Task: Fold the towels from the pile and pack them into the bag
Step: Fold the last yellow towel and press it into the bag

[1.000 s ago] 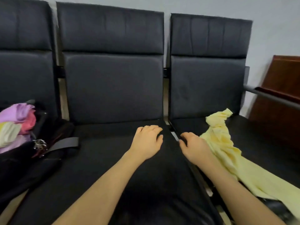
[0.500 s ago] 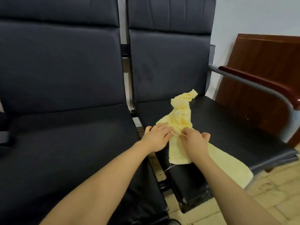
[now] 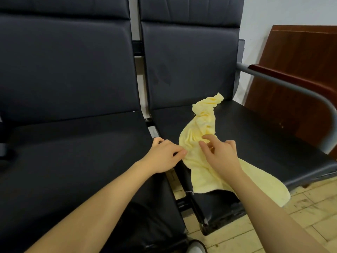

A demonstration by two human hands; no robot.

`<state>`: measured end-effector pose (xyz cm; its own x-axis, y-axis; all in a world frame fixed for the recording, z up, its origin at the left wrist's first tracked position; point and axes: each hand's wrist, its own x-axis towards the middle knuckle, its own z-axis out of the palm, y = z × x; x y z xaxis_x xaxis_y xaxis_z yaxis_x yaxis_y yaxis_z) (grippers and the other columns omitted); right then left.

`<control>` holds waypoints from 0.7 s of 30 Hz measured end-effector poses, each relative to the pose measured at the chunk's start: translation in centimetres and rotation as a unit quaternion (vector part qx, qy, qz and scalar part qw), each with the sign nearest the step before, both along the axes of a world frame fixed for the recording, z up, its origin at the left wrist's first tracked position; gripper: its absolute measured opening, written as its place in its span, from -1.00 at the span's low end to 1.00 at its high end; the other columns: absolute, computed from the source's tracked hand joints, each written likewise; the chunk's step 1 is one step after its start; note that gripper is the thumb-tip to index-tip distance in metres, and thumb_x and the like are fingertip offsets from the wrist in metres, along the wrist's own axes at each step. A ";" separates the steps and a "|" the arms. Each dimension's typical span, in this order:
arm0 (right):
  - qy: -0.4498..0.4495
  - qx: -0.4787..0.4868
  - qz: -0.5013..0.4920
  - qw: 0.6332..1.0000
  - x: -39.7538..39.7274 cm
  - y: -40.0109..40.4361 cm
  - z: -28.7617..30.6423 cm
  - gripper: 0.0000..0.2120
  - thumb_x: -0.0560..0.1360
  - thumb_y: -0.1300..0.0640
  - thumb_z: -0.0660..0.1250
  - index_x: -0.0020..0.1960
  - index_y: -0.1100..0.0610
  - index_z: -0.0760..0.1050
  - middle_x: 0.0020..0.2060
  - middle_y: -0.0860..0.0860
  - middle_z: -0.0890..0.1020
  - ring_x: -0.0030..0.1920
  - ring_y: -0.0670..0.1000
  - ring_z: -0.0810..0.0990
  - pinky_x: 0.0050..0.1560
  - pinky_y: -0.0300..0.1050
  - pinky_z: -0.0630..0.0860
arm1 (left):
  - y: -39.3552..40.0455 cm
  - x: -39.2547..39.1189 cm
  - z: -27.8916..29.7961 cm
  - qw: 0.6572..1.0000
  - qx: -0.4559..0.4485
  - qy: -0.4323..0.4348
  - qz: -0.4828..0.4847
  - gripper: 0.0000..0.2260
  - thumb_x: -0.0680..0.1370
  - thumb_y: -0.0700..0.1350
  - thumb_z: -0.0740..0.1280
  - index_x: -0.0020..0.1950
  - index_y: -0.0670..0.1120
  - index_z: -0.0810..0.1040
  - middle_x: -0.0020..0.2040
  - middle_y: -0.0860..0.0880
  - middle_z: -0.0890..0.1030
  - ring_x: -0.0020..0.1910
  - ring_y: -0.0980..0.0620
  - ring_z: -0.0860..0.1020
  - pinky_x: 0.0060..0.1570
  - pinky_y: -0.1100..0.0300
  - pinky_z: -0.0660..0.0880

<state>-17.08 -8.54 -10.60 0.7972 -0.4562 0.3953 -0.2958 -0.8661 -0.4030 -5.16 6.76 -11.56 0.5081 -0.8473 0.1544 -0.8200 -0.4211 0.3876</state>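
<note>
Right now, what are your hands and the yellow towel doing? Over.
Left hand touching towel edge. Right hand open above it. Towel crumpled on right seat, unfolded. Nothing in the way.

Soft, even indoor light falls from above, giving a dull sheen on the black leatherette chair seats (image 3: 76,143) toward nine o'clock. Shadows are faint. Wide-angle bending curves the grey metal armrest (image 3: 284,84) at three o'clock. Focus is slightly soft throughout.

Nothing readable is showing anywhere (no label, brand, number or sign is appearing on any surface in view).
</note>
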 end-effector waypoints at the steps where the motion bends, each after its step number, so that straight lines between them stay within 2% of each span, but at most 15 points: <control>1: -0.013 0.009 -0.013 1.000 0.4 -0.1 0.1 -0.68 0.61 -0.10 0.12 0.27 -0.02 0.46 -0.21 -0.11 0.61 -0.14 -0.08 0.53 0.10 -0.29 0.02 | -0.3 0.2 0.2 1.000 -0.017 -0.002 0.013 -0.65 0.66 0.06 0.03 -0.01 -0.01 0.58 -0.23 -0.02 0.57 -0.13 0.09 0.50 0.20 0.17 0.10; 3: -0.021 0.019 -0.047 0.999 1.1 -0.5 0.2 -0.69 0.61 -0.10 0.15 0.29 -0.03 0.45 -0.06 -0.11 0.60 -0.05 -0.08 0.52 0.09 -0.25 0.05 | -1.1 0.8 0.3 0.996 -0.060 -0.023 0.054 -0.68 0.67 0.01 0.04 0.09 -0.03 0.57 -0.14 0.01 0.62 -0.10 0.06 0.53 0.22 0.12 0.19; 6: -0.001 0.032 -0.105 0.994 2.7 -1.1 0.6 -0.64 0.58 -0.11 0.20 0.32 0.01 0.41 0.16 -0.03 0.50 0.18 0.00 0.42 0.20 -0.07 0.14 | -3.3 1.3 0.6 0.985 -0.113 -0.029 0.127 -0.71 0.66 -0.03 0.07 0.16 -0.03 0.56 0.02 0.01 0.61 0.03 0.00 0.52 0.17 0.07 0.30; 9: 0.047 0.048 -0.141 0.988 4.1 -1.5 0.7 -0.55 0.54 -0.16 0.24 0.34 0.04 0.37 0.21 0.01 0.43 0.24 0.06 0.35 0.23 0.00 0.16 | -5.7 1.8 0.4 0.980 -0.048 -0.039 0.189 -0.65 0.66 0.02 0.05 0.31 -0.09 0.47 0.26 -0.04 0.49 0.24 -0.07 0.39 0.20 0.04 0.24; 11: 0.069 0.044 -0.148 0.986 4.6 -1.7 0.4 -0.60 0.54 -0.15 0.26 0.28 0.05 0.40 0.18 0.00 0.44 0.23 0.06 0.35 0.23 0.00 0.14 | -6.6 2.3 -0.4 0.979 0.001 -0.034 0.200 -0.62 0.66 0.06 0.04 0.34 -0.08 0.44 0.32 -0.04 0.43 0.29 -0.07 0.33 0.22 0.05 0.21; 13: 0.059 0.034 -0.147 0.987 4.8 -2.0 -0.2 -0.75 0.57 -0.07 0.23 0.17 0.03 0.48 0.11 -0.03 0.47 0.18 0.02 0.35 0.20 -0.02 0.09 | -6.9 2.7 -1.6 0.979 -0.002 -0.021 0.200 -0.65 0.65 0.07 0.07 0.27 -0.04 0.52 0.28 0.00 0.45 0.27 -0.04 0.33 0.20 0.07 0.20; 15: 0.007 0.059 -0.147 0.987 4.8 -2.3 -0.4 -0.85 0.60 0.00 0.21 0.04 0.02 0.52 0.01 -0.08 0.50 0.13 -0.03 0.36 0.15 -0.07 0.03 | -6.8 2.8 -2.4 0.974 -0.058 0.003 0.218 -0.72 0.64 0.04 0.13 0.15 -0.01 0.59 0.21 0.06 0.50 0.22 0.00 0.35 0.16 0.10 0.19; 17: -0.063 0.099 -0.149 0.982 4.8 -2.5 -0.3 -0.89 0.61 0.01 0.19 -0.02 -0.01 0.46 -0.07 -0.10 0.50 0.09 -0.03 0.38 0.15 -0.11 0.02 | -6.9 2.8 -2.7 0.967 -0.106 0.019 0.229 -0.78 0.62 0.01 0.18 0.04 -0.02 0.60 0.13 0.08 0.52 0.16 0.03 0.38 0.11 0.13 0.18; 19: -0.105 0.122 -0.151 0.975 4.7 -2.3 -0.1 -0.91 0.62 0.00 0.17 -0.04 -0.04 0.40 -0.13 -0.08 0.51 0.08 0.01 0.38 0.05 -0.21 -0.01 | -6.7 2.7 -2.5 0.959 -0.143 0.034 0.240 -0.80 0.62 0.00 0.20 -0.01 -0.03 0.59 0.03 0.06 0.56 0.09 0.03 0.44 0.09 0.15 0.18; 21: -0.126 0.120 -0.148 0.974 4.4 -2.0 0.2 -0.92 0.62 -0.01 0.16 -0.03 -0.06 0.38 -0.17 -0.06 0.51 0.08 0.04 0.36 -0.03 -0.26 -0.03 | -6.2 2.5 -1.9 0.944 -0.205 0.060 0.251 -0.78 0.63 -0.02 0.20 -0.03 -0.07 0.59 -0.12 0.00 0.61 -0.05 -0.01 0.53 0.09 0.12 0.30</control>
